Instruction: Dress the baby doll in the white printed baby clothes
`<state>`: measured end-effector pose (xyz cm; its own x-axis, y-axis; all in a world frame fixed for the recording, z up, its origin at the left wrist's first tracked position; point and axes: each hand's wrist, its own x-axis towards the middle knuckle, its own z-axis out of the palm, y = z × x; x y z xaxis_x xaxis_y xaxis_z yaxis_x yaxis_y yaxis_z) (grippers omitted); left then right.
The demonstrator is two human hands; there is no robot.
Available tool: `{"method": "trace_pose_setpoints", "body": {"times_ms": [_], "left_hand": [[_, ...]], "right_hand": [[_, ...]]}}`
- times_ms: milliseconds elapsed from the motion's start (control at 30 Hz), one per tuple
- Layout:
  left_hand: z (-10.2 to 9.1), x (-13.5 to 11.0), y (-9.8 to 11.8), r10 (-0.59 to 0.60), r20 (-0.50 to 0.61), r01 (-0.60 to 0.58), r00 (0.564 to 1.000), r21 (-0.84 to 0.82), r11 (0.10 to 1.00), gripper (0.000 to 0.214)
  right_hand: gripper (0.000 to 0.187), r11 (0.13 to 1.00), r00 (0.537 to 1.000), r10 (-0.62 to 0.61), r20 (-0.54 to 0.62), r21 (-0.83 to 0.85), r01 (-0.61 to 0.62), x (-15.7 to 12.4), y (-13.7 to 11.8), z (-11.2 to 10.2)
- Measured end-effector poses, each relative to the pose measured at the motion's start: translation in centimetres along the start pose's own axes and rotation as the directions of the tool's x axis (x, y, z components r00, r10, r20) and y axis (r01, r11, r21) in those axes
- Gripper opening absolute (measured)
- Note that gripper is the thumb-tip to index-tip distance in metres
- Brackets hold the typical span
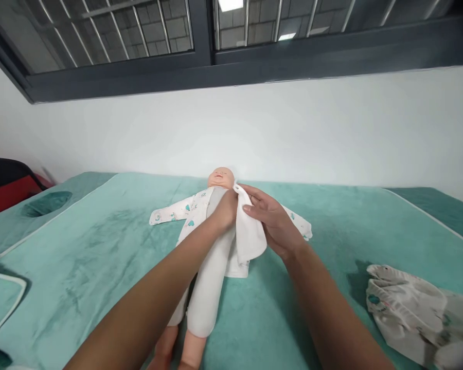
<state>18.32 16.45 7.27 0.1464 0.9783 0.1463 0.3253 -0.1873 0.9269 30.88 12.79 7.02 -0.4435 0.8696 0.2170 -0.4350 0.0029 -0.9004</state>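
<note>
A baby doll point(221, 177) lies on its back, head toward the wall, bare lower legs toward me. It has white trousers point(208, 295) and an open long-sleeved baby top point(195, 208) with a green print. On the doll's chest, my left hand point(227, 208) is curled at the inner edge of the top's plain white front flap point(250, 234); its fingertips are mostly hidden. My right hand point(269, 215) pinches this flap from the other side, thumb in front and fingers behind. The flap is lifted and hangs between both hands.
Underneath is a teal plush cover point(100, 246) with pale piping. Crumpled printed baby clothing point(412, 308) lies at the lower right. A white wall point(254, 128) rises behind, below a dark-framed barred window point(139, 72). Something red and black point(7, 182) stands at the left edge.
</note>
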Motion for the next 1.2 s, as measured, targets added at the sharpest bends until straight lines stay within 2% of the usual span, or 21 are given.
{"method": "trace_pose_setpoints", "body": {"times_ms": [67,167,200,233,300,367,433,467,567,667,733,800,867,967,1000,1033,1067,1133,1200], "left_hand": [[-1.7,-1.2,0.5,-0.071,-0.010,0.068,0.997,-0.199,0.978,0.026],[-4.1,-2.7,1.0,-0.225,0.045,0.214,0.973,-0.537,0.816,0.040],[-4.8,-3.1,1.0,-0.244,0.070,0.239,0.967,-0.578,0.780,0.041],[-5.5,-3.3,0.8,-0.243,0.073,0.241,0.967,-0.560,0.793,0.038],[-6.6,-3.3,0.2,-0.232,-0.012,0.208,0.973,-0.399,0.893,0.034],[-7.4,-3.1,-0.8,-0.182,-0.169,0.161,0.969,-0.127,0.979,0.039],[-7.9,-2.9,-2.0,-0.048,-0.285,0.096,0.957,0.156,0.983,0.038],[-8.0,-3.0,-2.5,0.038,-0.304,0.049,0.952,0.272,0.961,0.036],[-7.7,-4.8,-3.8,0.250,-0.272,-0.089,0.929,0.491,0.867,0.034],[-6.8,-8.4,-4.4,0.353,-0.159,-0.202,0.922,0.580,0.789,0.032],[-6.3,-11.0,-4.9,0.347,-0.009,-0.272,0.938,0.601,0.751,0.036],[-6.2,-13.2,-5.5,0.301,0.039,-0.268,0.953,0.571,0.776,0.039],[-6.5,-15.0,-5.9,0.276,0.022,-0.253,0.961,0.475,0.843,0.037],[-7.2,-17.1,-6.2,0.199,-0.056,-0.183,0.978,0.218,0.959,0.030],[-7.4,-17.9,-6.2,0.162,-0.093,-0.150,0.982,0.118,0.982,0.028],[-7.6,-18.6,-6.1,0.124,-0.126,-0.122,0.984,0.023,0.992,0.027],[-7.7,-19.4,-6.1,0.092,-0.157,-0.102,0.983,-0.060,0.993,0.026],[-7.7,-21.0,-5.9,0.048,-0.190,-0.079,0.981,-0.163,0.983,0.024],[-7.4,-22.5,-5.8,0.029,-0.196,-0.066,0.980,-0.189,0.980,0.023]], "right_hand": [[0.051,0.994,0.999,-0.032,-0.001,-0.102,0.032,0.0,0.8,0.7],[0.053,0.955,0.998,0.014,0.059,-0.296,0.004,0.0,2.3,2.0],[0.052,0.928,0.995,0.046,0.088,-0.371,-0.010,-0.1,2.7,2.5],[0.051,0.898,0.991,0.074,0.110,-0.440,-0.018,-0.2,3.0,2.8],[0.047,0.857,0.985,0.111,0.135,-0.515,-0.026,-0.4,3.2,3.4],[0.041,0.859,0.975,0.145,0.169,-0.510,-0.040,-0.6,3.0,3.5],[0.037,0.873,0.965,0.164,0.203,-0.486,-0.046,-0.6,2.6,3.6],[0.035,0.873,0.965,0.162,0.207,-0.486,-0.042,-0.6,2.4,3.6],[0.029,0.833,0.982,0.128,0.139,-0.553,-0.030,-1.0,2.3,3.9],[0.024,0.731,0.999,0.035,0.027,-0.682,-0.007,-2.8,3.5,3.9],[0.024,0.645,0.996,-0.081,-0.041,-0.764,0.022,-5.2,4.8,2.9],[0.025,0.509,0.974,-0.208,-0.089,-0.860,0.030,-8.4,5.7,1.0],[0.026,0.263,0.944,-0.310,-0.116,-0.964,-0.032,-12.1,5.7,-1.8],[0.029,-0.164,0.938,-0.345,-0.044,-0.981,-0.106,-17.6,3.2,-6.5],[0.032,-0.289,0.926,-0.370,-0.072,-0.938,-0.188,-19.3,2.0,-8.0],[0.039,-0.382,0.895,-0.421,-0.148,-0.866,-0.323,-20.8,0.9,-9.3],[0.046,-0.434,0.848,-0.475,-0.235,-0.776,-0.457,-22.2,-0.2,-10.5],[0.046,-0.461,0.802,-0.437,-0.407,-0.664,-0.588,-24.0,-1.7,-12.1],[0.044,-0.465,0.820,-0.340,-0.461,-0.675,-0.573,-24.6,-2.4,-12.2]]}}
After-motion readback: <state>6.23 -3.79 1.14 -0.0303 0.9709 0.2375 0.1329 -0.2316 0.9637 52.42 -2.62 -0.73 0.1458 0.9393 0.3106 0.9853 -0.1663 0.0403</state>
